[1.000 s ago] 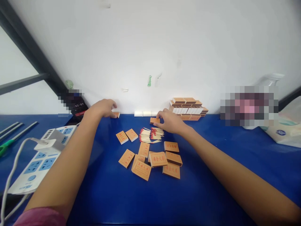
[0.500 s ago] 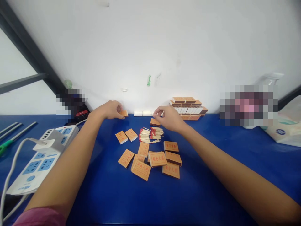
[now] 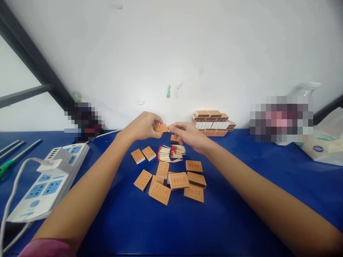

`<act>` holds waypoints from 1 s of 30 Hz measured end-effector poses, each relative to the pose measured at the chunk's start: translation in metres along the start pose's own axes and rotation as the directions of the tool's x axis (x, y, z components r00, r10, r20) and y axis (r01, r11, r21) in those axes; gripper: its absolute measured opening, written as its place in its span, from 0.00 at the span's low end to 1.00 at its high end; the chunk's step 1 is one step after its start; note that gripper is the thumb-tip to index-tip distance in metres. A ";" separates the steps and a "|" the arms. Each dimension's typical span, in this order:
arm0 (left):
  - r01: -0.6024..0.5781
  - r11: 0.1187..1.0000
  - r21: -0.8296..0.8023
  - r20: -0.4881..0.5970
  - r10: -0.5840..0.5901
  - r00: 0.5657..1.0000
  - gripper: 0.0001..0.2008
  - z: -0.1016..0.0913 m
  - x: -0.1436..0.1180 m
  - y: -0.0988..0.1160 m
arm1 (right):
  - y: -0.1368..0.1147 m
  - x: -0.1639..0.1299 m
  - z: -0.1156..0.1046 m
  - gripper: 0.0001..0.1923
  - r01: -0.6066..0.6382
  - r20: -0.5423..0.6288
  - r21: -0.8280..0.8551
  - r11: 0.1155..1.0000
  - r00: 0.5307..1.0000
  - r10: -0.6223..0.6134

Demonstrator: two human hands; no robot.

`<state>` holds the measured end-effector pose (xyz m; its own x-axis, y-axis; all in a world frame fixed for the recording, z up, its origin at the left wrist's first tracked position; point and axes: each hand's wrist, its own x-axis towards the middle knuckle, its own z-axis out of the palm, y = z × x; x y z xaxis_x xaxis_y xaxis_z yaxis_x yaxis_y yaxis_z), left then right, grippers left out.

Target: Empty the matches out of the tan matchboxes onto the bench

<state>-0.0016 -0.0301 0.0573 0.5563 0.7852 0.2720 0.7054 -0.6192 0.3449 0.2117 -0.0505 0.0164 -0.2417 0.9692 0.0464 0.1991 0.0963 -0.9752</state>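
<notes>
Matchbox (image 3: 160, 127) sits pinched in the left hand (image 3: 141, 125) above the loose matches (image 3: 171, 152); right hand (image 3: 187, 135) fingers touch its end, seemingly opening it. Sliding the tray out likely follows.

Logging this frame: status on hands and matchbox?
Left hand grip shut on matchbox, lifted. Right hand fingertips at its end. Loose matches, scattered boxes below; nothing blocking.

The matchboxes (image 3: 171, 180) are orange with red print, on a deep blue table (image 3: 241, 221). Just behind them, the matches (image 3: 171, 152) are pale with red heads. Left of them, the power strip (image 3: 45, 185) is white with blue sockets.
</notes>
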 end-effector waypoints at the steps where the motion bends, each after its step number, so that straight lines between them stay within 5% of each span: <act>1: -0.008 1.000 0.005 -0.004 0.008 1.000 0.15 0.001 0.000 0.001 | 0.001 0.000 0.001 0.11 0.005 0.047 -0.002 1.000 0.999 -0.005; 10: -0.024 1.000 -0.019 0.033 0.025 0.999 0.16 0.005 0.003 0.007 | 0.002 0.000 0.003 0.12 -0.046 -0.085 0.008 0.999 0.995 0.046; 20: 0.146 0.989 -0.015 0.191 -0.140 0.971 0.18 -0.010 0.000 -0.012 | 0.013 0.010 -0.006 0.12 -0.119 -0.174 0.045 0.992 0.977 0.125; 25: 0.212 0.977 0.033 0.162 -0.215 0.963 0.20 -0.019 -0.005 -0.038 | 0.011 0.011 -0.012 0.14 -0.119 -0.258 -0.063 0.991 0.961 0.099; 30: 0.210 0.978 0.003 0.234 -0.205 0.950 0.22 -0.007 -0.005 -0.044 | 0.024 0.014 -0.016 0.13 -0.023 -0.202 -0.311 0.950 0.978 -0.042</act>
<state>-0.0385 -0.0074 0.0473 0.4869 0.8731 -0.0230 0.8080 -0.4403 0.3914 0.2283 -0.0305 -0.0028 -0.0532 0.9900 0.1305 0.4898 0.1397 -0.8605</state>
